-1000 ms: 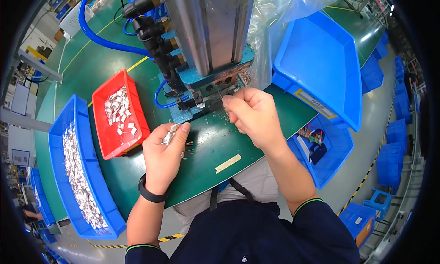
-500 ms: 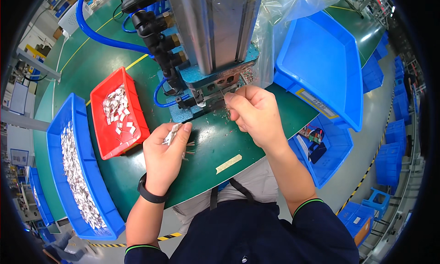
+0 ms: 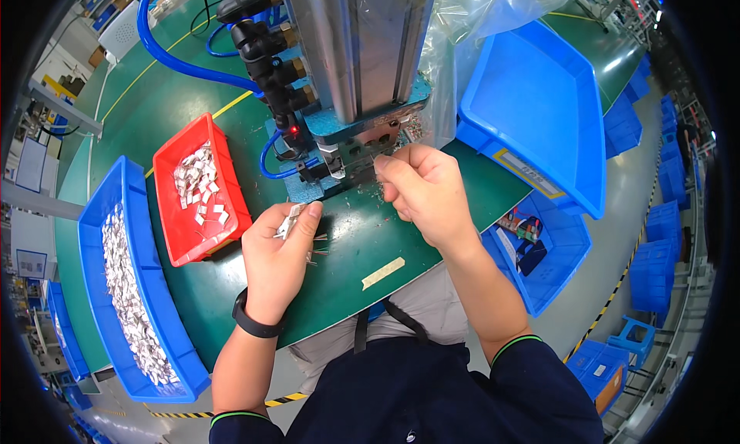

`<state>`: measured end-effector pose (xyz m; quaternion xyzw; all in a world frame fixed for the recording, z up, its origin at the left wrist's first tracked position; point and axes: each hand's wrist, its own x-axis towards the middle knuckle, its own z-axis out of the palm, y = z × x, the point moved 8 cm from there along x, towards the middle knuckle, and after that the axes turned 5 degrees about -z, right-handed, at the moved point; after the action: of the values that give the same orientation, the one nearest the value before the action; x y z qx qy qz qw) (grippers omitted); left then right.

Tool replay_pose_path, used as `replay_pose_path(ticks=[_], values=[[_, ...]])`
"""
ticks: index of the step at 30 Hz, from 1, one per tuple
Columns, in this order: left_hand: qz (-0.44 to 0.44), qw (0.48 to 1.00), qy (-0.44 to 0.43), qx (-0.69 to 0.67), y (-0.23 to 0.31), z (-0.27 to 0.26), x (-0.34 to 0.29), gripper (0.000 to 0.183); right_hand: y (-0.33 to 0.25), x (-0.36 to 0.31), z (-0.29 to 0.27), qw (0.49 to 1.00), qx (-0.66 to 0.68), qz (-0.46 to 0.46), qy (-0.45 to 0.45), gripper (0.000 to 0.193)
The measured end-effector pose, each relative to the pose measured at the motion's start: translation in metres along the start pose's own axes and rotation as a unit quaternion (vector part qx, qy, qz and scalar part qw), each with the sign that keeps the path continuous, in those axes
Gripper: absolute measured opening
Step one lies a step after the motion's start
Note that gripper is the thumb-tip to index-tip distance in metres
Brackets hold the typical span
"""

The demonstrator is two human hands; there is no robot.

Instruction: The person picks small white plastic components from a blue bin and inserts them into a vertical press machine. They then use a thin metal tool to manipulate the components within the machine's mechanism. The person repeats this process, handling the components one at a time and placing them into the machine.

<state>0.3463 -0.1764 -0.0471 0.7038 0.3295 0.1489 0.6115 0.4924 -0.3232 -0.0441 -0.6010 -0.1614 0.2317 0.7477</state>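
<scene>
My left hand (image 3: 276, 253) is closed around several small white, flat pieces (image 3: 289, 222). Thin wire leads (image 3: 317, 240) stick out past its fingers on the right. My right hand (image 3: 428, 190) pinches thumb against fingers at the front of a pneumatic press (image 3: 362, 132). What sits in that pinch is too small and hidden to make out. The press has a tall metal cylinder, a blue-green body and a small red light (image 3: 294, 129) glowing on its left side. Tiny clippings (image 3: 370, 213) lie scattered on the green table below it.
Left of the press stand a red tray (image 3: 202, 247) with white pieces and a longer blue bin (image 3: 181, 351) full of them. To the right are a large blue bin (image 3: 532, 97) and a lower one (image 3: 555, 267) holding odds and ends. Tape (image 3: 383, 274) sticks to the green table (image 3: 339, 305).
The red light on the press has come on, and its upper block looks lower, against the part beneath. Both hands keep nearly the same place and grip.
</scene>
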Motion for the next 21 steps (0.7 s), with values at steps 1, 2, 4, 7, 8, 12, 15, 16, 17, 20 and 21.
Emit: replay_pose_path(ticks=[1,2,4,7,8,12,15,16,17,20,21], values=[[0.001,1.0,0.001,-0.003,0.0,0.0,0.0,0.024,0.0,0.0,-0.001,1.0,-0.007,0.004,-0.002,0.02],[0.001,1.0,0.001,-0.003,0.001,0.0,0.0,0.024,0.0,-0.001,-0.002,1.0,-0.013,0.008,-0.004,0.021],[0.001,1.0,0.002,-0.004,0.001,0.0,0.0,0.023,0.0,0.0,-0.002,1.0,-0.016,0.007,-0.002,0.021],[0.001,1.0,0.0,-0.013,-0.001,0.0,0.001,0.023,0.001,-0.002,-0.002,1.0,-0.024,0.008,-0.001,0.019],[-0.012,0.999,-0.016,-0.035,-0.003,0.001,0.001,0.023,0.002,-0.003,-0.001,1.0,-0.027,0.008,-0.005,0.018],[-0.059,0.99,-0.072,-0.107,-0.006,0.008,-0.001,0.021,0.004,-0.03,0.015,0.993,0.02,-0.028,-0.115,0.01],[-0.083,0.982,-0.103,-0.135,-0.004,0.015,-0.006,0.021,0.011,-0.038,0.024,0.985,0.04,-0.006,-0.169,0.01],[-0.088,0.979,-0.112,-0.145,-0.002,0.018,-0.008,0.021,0.012,-0.038,0.027,0.983,0.043,-0.01,-0.179,0.01],[-0.092,0.976,-0.123,-0.156,-0.001,0.019,-0.009,0.021,0.013,-0.038,0.029,0.982,0.043,-0.009,-0.186,0.01],[-0.094,0.969,-0.153,-0.17,-0.003,0.021,-0.01,0.022,0.015,-0.038,0.034,0.978,0.041,-0.006,-0.204,0.011],[-0.089,0.967,-0.163,-0.176,-0.003,0.022,-0.011,0.022,0.014,-0.038,0.036,0.978,0.04,-0.004,-0.207,0.011]])
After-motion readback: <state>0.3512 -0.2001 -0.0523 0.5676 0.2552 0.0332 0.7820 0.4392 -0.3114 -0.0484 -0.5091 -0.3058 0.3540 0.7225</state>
